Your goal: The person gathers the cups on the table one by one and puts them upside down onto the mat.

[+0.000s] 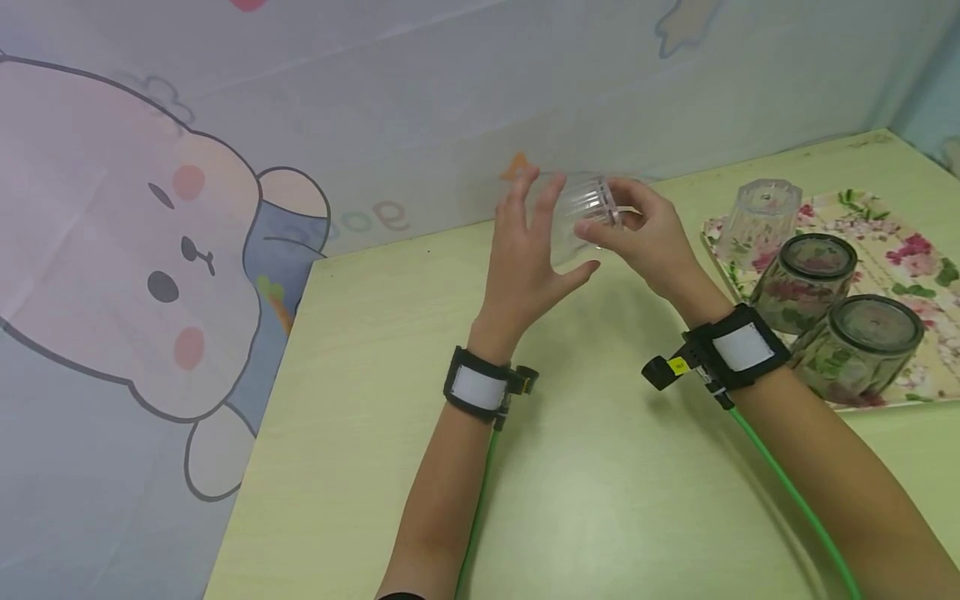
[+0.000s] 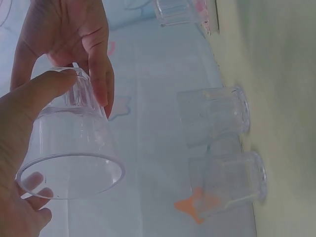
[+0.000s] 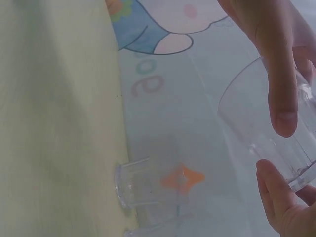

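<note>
A clear ribbed glass [image 1: 588, 202] is held tilted above the table, mouth toward the left hand. My right hand [image 1: 648, 242] pinches it near its base, thumb on one side and fingers on the other. My left hand [image 1: 521, 258] is around the mouth end, fingers spread and thumb stretched out. In the left wrist view the glass [image 2: 74, 143] overlaps the left thumb and fingertips, so contact is hard to tell. The right wrist view shows the left thumb in front of the glass [image 3: 247, 108].
Two clear glasses [image 2: 215, 116] stand on the table near the backdrop, largely hidden in the head view. At the right, a floral board [image 1: 911, 250] bears a clear glass [image 1: 765, 217] and two upside-down, darker-looking glasses [image 1: 806, 279]. A patterned cloth [image 1: 420, 108] hangs behind the table [image 1: 360, 400].
</note>
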The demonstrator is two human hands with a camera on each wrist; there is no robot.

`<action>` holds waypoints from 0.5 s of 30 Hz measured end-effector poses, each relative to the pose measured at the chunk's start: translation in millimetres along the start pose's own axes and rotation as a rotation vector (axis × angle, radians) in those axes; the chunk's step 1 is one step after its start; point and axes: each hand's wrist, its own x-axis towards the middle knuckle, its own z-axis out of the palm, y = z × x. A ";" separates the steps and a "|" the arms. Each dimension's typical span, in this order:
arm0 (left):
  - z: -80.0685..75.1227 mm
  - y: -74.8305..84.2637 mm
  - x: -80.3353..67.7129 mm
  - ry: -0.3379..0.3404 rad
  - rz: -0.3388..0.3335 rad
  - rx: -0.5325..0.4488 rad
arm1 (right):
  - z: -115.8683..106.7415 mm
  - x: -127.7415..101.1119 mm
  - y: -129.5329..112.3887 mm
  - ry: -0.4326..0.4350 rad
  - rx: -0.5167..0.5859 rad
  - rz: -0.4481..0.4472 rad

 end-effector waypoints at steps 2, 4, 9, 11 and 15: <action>0.3 -0.1 -0.3 -0.020 0.005 0.020 | 0.4 -0.1 0.9 -0.003 -0.017 -0.002; 0.7 -0.2 -0.7 -0.035 0.009 0.033 | 0.7 -0.4 1.7 -0.006 -0.039 -0.007; 1.4 -0.3 -1.5 -0.052 0.022 0.054 | 0.8 -0.7 3.3 -0.014 -0.084 -0.011; 1.2 -0.2 -1.8 -0.048 0.032 0.070 | 1.0 -0.6 3.6 -0.018 -0.095 -0.006; 1.0 -0.4 -2.3 -0.042 0.034 0.105 | 1.3 -0.5 3.1 -0.021 -0.101 0.010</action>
